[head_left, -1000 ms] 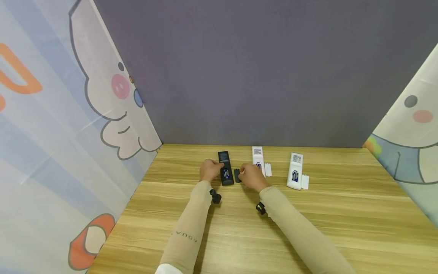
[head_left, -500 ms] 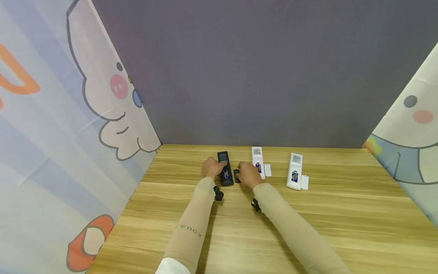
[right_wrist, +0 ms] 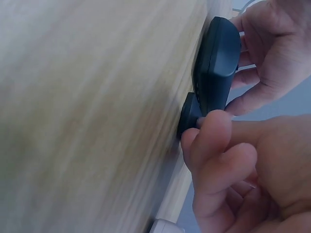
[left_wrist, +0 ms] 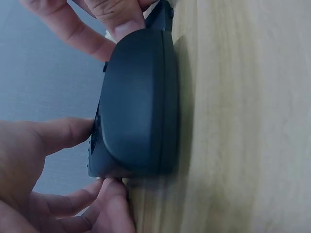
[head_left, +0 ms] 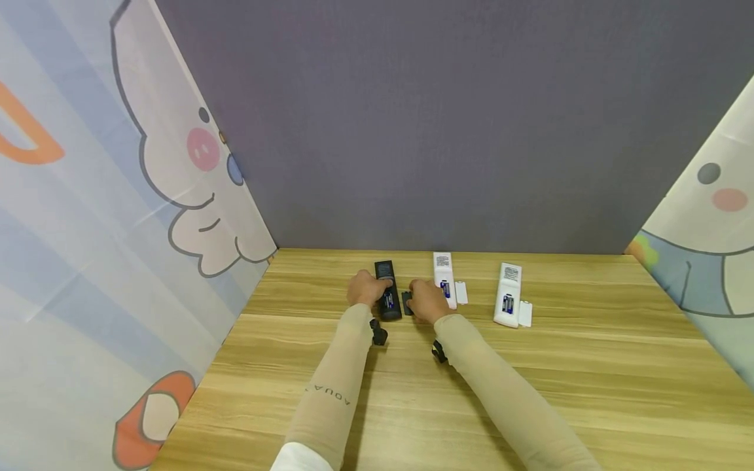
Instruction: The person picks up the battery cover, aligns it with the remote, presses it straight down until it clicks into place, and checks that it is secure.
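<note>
In the head view, a black remote control (head_left: 391, 313) lies back side up on the table, its battery compartment uncovered with batteries inside. My left hand (head_left: 365, 288) grips it from the left, thumb over the back and fingers at the side, as the left wrist view also shows. Just right of the remote, a black battery cover (right_wrist: 188, 115) is pinched by my right hand (head_left: 429, 301) at the tabletop. Part of this cover is hidden behind the fingers.
Further right lie a white remote (head_left: 443, 263) with its white cover (head_left: 462, 292) beside it, and another white remote (head_left: 508, 278) with a cover (head_left: 525, 314). Batteries show in both. A grey panel (head_left: 448, 131) stands behind the wooden table (head_left: 412, 405).
My left hand has shifted slightly right, its thumb further over the black remote. My right hand has moved a little left and covers more of the battery cover.
</note>
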Tool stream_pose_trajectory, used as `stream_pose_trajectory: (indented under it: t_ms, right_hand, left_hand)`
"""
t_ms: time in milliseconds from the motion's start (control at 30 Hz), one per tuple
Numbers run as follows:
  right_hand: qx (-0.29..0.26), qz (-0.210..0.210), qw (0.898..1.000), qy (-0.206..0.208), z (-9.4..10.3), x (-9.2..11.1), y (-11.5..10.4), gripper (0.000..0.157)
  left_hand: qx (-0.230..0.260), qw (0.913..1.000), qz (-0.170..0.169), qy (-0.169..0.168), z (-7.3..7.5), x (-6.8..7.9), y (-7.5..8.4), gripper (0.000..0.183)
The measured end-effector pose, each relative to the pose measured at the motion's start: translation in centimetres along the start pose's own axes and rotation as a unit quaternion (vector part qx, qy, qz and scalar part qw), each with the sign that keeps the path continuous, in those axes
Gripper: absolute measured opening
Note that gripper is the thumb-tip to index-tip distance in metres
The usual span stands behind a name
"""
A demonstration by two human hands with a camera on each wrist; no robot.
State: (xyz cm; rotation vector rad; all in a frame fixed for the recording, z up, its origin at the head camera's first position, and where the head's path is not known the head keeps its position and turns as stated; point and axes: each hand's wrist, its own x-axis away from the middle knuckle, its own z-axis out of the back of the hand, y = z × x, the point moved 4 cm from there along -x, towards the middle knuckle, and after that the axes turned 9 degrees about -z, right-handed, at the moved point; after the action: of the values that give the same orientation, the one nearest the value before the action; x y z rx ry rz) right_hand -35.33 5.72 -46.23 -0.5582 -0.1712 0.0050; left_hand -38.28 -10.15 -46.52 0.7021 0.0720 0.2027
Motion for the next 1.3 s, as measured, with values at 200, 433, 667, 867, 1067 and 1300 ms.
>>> stream_pose_trajectory:
  t_ms: [200,433,667,867,1067,1300]
  right_hand:
    - [-0.006,0.001,1.000,-0.010,-0.12,-0.01,-0.09,0.040]
    - [-0.010,-0.002,1.000,-0.015,-0.21,0.00,-0.09,0.040]
    - [0.009,0.008,1.000,0.004,-0.09,0.12,-0.11,0.039]
    - [0.031,0.029,0.998,0.044,-0.04,0.38,-0.28,0.036]
    - [0.033,0.037,0.997,0.066,-0.19,0.47,-0.28,0.034]
    - [0.022,0.042,0.995,0.084,-0.07,0.60,-0.27,0.034]
  left_hand:
    - [0.013,0.9997,0.006,0.021,0.17,0.55,0.06,0.042]
    - [0.046,0.9983,0.028,0.022,0.01,0.37,-0.09,0.035]
    - [0.060,0.9972,0.034,0.026,-0.43,0.09,-0.33,0.033]
    - [0.069,0.9969,0.031,0.023,-0.70,0.10,-0.53,0.036]
    - [0.077,0.9962,0.026,0.033,-0.66,0.34,-0.60,0.035]
    - [0.075,0.9961,0.031,0.033,-0.74,0.23,-0.51,0.034]
